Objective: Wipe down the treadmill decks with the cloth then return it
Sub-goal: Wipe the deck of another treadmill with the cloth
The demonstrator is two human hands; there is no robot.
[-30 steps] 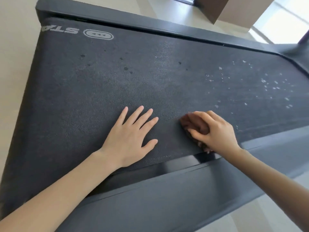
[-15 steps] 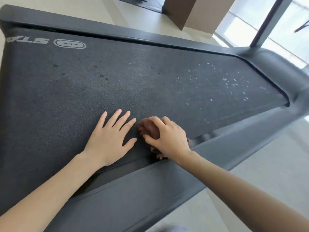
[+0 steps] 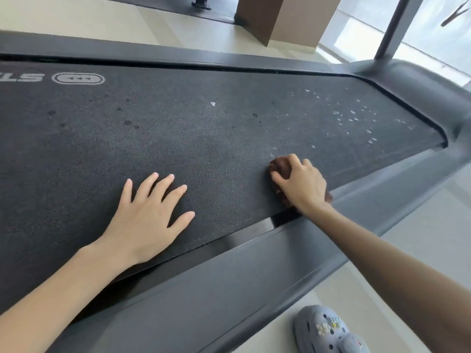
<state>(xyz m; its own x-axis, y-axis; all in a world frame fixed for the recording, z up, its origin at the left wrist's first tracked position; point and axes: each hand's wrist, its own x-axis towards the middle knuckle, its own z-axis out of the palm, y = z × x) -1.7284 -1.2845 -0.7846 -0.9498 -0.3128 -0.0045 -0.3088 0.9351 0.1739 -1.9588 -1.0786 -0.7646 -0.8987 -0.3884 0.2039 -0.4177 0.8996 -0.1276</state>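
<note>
The dark treadmill belt (image 3: 204,128) fills most of the view, running from left to right. My right hand (image 3: 302,184) grips a bunched brown cloth (image 3: 281,166) and presses it on the belt near its front edge. Most of the cloth is hidden under the hand. My left hand (image 3: 150,217) rests flat on the belt with fingers spread, well to the left of the cloth. White specks (image 3: 351,118) dot the belt's right end, beyond the cloth, and small dark spots (image 3: 127,122) mark its left part.
A grey side rail (image 3: 229,281) runs along the near edge of the belt. The motor cover (image 3: 420,93) and an upright post (image 3: 397,26) stand at the right end. My foot in a grey clog (image 3: 323,329) is on the pale floor. A brown box (image 3: 277,16) stands beyond.
My right hand has slid the cloth to the right along the belt, away from my left hand. The view has shifted, and the left hand stays flat on the belt.
</note>
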